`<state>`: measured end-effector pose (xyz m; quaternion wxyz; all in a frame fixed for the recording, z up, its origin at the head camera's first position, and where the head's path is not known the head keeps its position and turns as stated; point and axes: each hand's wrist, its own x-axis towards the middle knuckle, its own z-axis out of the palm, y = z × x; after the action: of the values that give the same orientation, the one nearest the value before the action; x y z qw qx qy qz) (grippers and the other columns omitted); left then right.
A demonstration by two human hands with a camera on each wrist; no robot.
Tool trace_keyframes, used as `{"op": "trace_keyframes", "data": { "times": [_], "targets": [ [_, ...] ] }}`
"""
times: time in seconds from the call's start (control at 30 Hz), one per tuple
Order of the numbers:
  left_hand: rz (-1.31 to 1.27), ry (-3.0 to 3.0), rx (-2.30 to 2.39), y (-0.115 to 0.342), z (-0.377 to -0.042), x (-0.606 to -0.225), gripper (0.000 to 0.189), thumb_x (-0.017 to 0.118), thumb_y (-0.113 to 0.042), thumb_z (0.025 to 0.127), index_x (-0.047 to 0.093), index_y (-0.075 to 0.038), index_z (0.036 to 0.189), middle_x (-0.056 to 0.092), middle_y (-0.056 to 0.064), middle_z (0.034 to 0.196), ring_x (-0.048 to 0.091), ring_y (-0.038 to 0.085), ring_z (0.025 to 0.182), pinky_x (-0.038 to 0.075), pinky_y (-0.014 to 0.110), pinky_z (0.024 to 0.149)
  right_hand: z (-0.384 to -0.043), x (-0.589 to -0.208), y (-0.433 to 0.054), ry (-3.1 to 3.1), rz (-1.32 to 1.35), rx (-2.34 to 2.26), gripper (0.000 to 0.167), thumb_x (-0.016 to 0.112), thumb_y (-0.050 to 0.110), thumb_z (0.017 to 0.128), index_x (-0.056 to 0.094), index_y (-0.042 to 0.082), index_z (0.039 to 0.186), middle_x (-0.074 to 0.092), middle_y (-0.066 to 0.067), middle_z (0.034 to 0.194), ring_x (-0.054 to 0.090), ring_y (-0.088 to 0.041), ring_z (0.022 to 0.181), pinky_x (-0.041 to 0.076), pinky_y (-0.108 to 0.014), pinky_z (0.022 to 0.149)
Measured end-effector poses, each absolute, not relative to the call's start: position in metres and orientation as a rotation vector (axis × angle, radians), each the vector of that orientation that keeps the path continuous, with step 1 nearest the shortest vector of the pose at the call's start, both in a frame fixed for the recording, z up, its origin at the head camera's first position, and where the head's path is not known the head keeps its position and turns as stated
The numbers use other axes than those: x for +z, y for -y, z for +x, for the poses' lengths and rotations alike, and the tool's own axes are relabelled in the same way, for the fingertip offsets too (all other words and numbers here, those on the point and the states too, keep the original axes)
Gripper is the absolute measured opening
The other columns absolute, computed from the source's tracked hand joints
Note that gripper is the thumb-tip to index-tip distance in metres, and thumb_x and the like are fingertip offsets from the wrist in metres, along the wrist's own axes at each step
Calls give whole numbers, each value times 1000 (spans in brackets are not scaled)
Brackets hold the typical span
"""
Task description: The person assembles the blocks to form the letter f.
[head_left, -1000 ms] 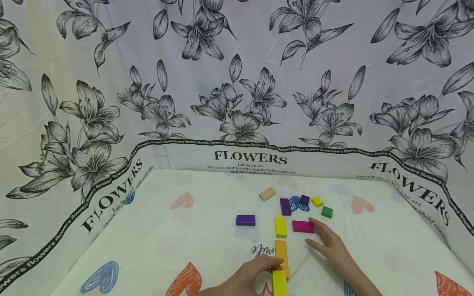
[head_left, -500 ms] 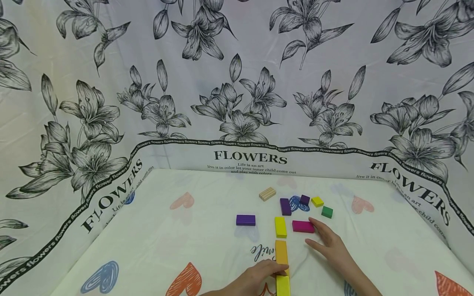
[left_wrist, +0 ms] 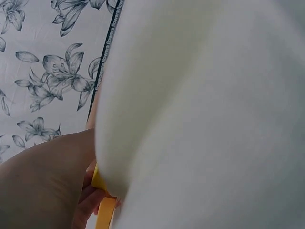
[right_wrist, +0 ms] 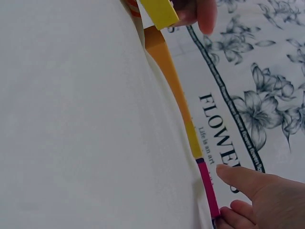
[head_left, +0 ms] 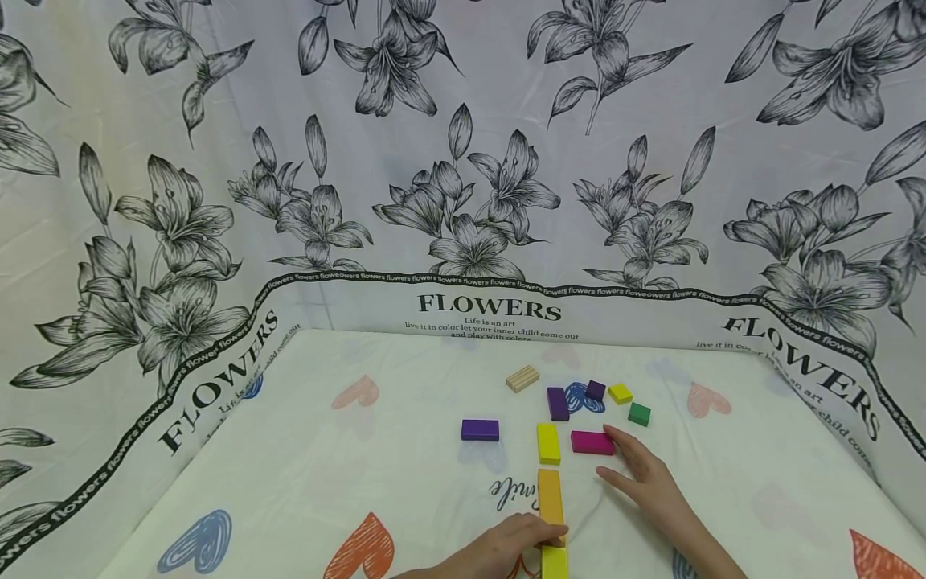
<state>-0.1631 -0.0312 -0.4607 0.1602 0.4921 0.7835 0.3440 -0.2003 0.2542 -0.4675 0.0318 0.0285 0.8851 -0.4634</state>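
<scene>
At the near edge of the head view my left hand (head_left: 510, 543) grips a long yellow block (head_left: 555, 563), partly out of frame. Its far end meets or overlaps the near end of an orange block (head_left: 550, 492). The right wrist view shows fingers around that same yellow block (right_wrist: 157, 12) near the orange one. A shorter yellow block (head_left: 548, 445) lies beyond, in line with the orange one. My right hand (head_left: 644, 482) rests at the right end of a magenta block (head_left: 592, 443), forefinger touching it, thumb apart. White cloth hides much of the left wrist view.
Two purple blocks, one left (head_left: 481, 430) and one farther back (head_left: 558, 404), lie around the row. Behind are a bare-wood grooved block (head_left: 522, 379), a dark purple cube (head_left: 595, 391), a small yellow block (head_left: 620, 394) and a green cube (head_left: 639, 415). Patterned cloth (head_left: 492, 193) rises behind.
My left hand has shifted the long yellow block slightly to the right and nearer, more in line with the orange block. The right hand and the other blocks stay put.
</scene>
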Motion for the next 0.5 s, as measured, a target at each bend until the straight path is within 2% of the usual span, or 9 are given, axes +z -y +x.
{"op": "trace_keyframes", "data": {
  "times": [0.5],
  "targets": [
    [1478, -2294, 902, 32, -162, -462, 61, 50, -49, 97, 31, -27, 150, 51, -14, 139, 47, -4, 118, 44, 13, 106, -200, -467, -254, -2725, 96, -1419, 77, 70, 38, 88, 32, 18, 152, 33, -13, 158, 27, -34, 148, 32, -44, 112]
  ]
}}
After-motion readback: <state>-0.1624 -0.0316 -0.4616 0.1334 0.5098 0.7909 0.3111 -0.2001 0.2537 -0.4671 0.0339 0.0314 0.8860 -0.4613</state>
